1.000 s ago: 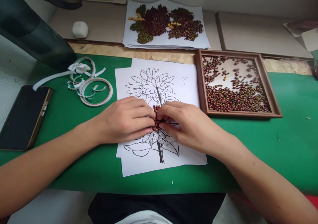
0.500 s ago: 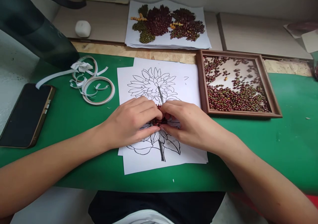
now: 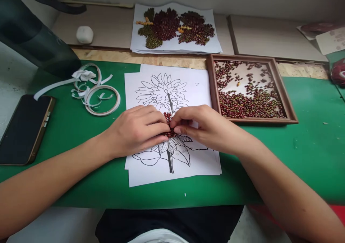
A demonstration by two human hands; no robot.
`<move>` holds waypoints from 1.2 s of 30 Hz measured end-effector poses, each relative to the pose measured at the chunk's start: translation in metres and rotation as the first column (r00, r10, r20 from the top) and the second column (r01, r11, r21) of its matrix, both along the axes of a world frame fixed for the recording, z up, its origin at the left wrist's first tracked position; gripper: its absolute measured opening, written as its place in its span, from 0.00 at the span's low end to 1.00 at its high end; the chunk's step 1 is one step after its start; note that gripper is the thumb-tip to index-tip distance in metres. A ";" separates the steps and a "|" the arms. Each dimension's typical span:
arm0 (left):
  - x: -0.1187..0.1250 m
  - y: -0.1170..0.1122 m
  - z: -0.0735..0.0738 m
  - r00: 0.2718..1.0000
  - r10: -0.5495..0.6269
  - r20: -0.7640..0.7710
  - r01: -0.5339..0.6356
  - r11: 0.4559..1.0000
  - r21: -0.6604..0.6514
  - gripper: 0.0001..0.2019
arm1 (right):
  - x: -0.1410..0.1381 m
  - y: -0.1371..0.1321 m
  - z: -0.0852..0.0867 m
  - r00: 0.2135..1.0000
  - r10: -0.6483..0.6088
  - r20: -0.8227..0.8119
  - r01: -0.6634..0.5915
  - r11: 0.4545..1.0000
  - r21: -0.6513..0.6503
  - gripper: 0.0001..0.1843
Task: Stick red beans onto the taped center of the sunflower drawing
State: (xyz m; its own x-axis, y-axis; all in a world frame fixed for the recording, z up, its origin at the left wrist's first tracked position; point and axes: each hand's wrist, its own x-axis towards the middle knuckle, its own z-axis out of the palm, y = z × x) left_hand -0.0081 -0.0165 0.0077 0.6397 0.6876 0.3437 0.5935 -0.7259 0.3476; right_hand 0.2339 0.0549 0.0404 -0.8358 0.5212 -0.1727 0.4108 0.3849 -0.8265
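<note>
A white sheet with a black line drawing of a flower (image 3: 164, 88) lies on the green mat (image 3: 81, 139). My left hand (image 3: 137, 130) and my right hand (image 3: 201, 124) meet over the middle of the drawing, fingers curled and pressed together round a small patch of red beans (image 3: 168, 119) on the paper. Whether the fingertips pinch single beans is hidden. A brown wooden frame tray (image 3: 283, 96) holding many loose red and green beans sits just right of the sheet.
A finished bean picture on white paper (image 3: 175, 29) lies at the back. Curled white tape strips and a tape ring (image 3: 94, 88) lie at the left, beside a dark phone (image 3: 23, 128). A white pebble-like object (image 3: 84, 34) and a dark bag (image 3: 35, 38) are at the back left.
The view has shifted slightly. My hands stay together over the bean patch; the right hand has lifted a little and uncovered more of the lower petals.
</note>
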 end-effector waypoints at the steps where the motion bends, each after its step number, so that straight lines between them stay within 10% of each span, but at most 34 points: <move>1: -0.001 0.000 0.001 1.000 -0.009 -0.013 0.009 1.000 0.025 0.09 | 0.001 0.002 0.001 1.000 -0.022 -0.010 0.022 1.000 -0.015 0.08; 15: 0.004 -0.005 0.004 0.967 -0.076 -0.244 0.080 0.997 0.006 0.28 | -0.001 0.007 -0.009 0.906 -0.370 -0.203 0.293 0.898 -0.328 0.07; 23: 0.011 -0.019 0.001 0.916 -0.042 -0.399 0.027 0.999 -0.044 0.54 | -0.002 0.005 -0.005 0.798 -0.491 -0.349 0.462 0.871 -0.169 0.05; 31: 0.013 -0.021 -0.003 0.906 -0.040 -0.421 0.011 0.997 -0.073 0.53 | 0.004 0.015 0.000 0.759 -0.505 -0.411 0.520 0.850 -0.082 0.05; 36: 0.007 -0.016 -0.001 0.925 -0.069 -0.373 0.062 0.998 -0.031 0.52 | 0.049 0.059 0.001 0.676 -0.620 -0.399 0.732 0.627 0.268 0.03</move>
State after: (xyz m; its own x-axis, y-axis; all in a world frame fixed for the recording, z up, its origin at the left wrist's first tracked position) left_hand -0.0008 -0.0321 0.0066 0.7630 0.6438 0.0586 0.6344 -0.7631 0.1238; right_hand 0.2830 0.1142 0.0412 -0.1982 0.9260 0.3213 0.4903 0.3775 -0.7856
